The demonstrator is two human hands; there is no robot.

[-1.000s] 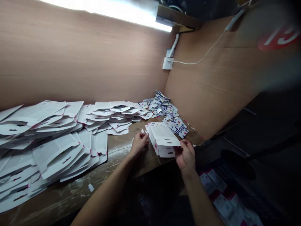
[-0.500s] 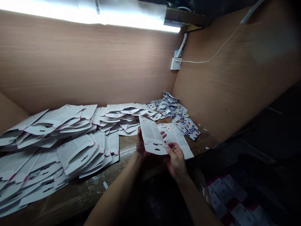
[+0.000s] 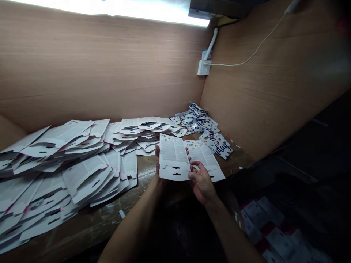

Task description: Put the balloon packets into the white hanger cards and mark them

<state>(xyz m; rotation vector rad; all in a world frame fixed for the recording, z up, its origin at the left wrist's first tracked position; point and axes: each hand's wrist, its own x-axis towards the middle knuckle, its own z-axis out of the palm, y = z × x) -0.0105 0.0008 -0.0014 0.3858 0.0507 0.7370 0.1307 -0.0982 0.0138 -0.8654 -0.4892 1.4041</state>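
A flat white cardboard sleeve (image 3: 174, 155) with grey print and a hang-hole flap faces me, flap end towards me. My left hand (image 3: 158, 160) is wrapped round it from the left and beneath, most of its fingers hidden behind the card. At the sleeve's lower right corner, the thumb and fingers of my right hand (image 3: 201, 180) pinch the edge. Just behind lies another white sleeve (image 3: 204, 155) on the table, partly covered by the held one. Printed packets with dots and lettering (image 3: 219, 145) lie beyond it to the right.
Stacks of white sleeves (image 3: 76, 146) cover the table's left side and run along the back board (image 3: 109, 69). A heap of small packets (image 3: 196, 118) fills the back right corner. A socket (image 3: 203, 68) with a cable hangs above. More packages (image 3: 274, 226) lie low at right.
The held sleeve has turned from tilted to nearly straight, its printed face now squarer to me. Both hands still grip it. The view has shifted slightly.
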